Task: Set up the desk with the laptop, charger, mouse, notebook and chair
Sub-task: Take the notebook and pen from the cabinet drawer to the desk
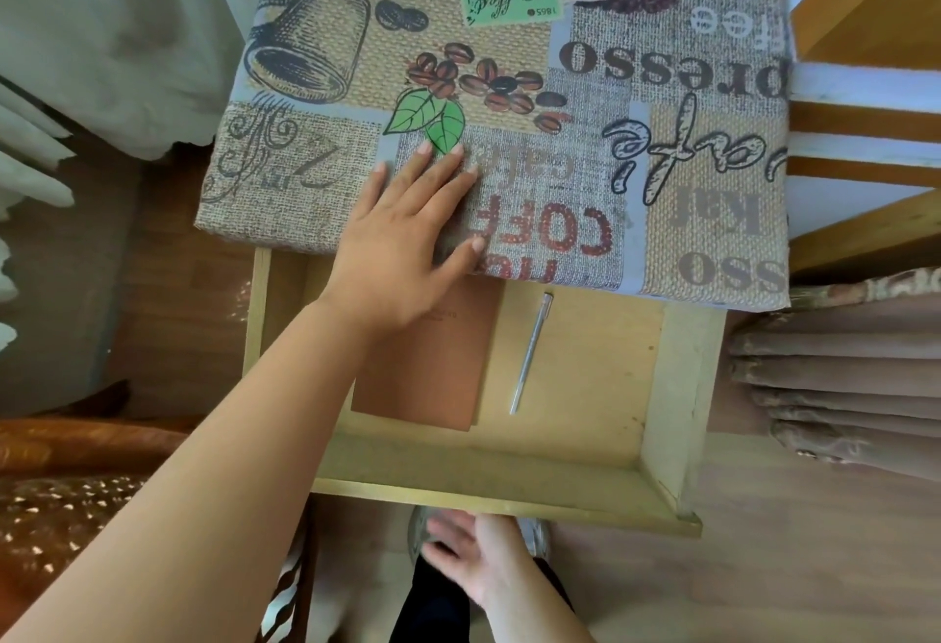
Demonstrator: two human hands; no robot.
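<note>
The desk (pixel 713 235) is covered with a coffee-print cloth. Its wooden drawer (pixel 509 500) is pulled out toward me. Inside lies a brown notebook (pixel 433 377), partly hidden by my left forearm, and beside it on the right a silver pen (pixel 529 352). My left hand (pixel 407 240) rests flat, fingers spread, on the desk's front edge above the notebook. My right hand (pixel 473 561) is just below the drawer's front panel, fingers loosely apart, holding nothing I can see. No laptop, charger or mouse is in view.
A brown patterned cushioned seat (pixel 56 515) is at lower left, with a curved wooden part (pixel 76 439) above it. White curtain fabric (pixel 102 31) hangs at left. Brown curtain folds (pixel 835 388) and a wooden frame (pixel 865 6) stand at right. My legs (pixel 438 601) are below the drawer.
</note>
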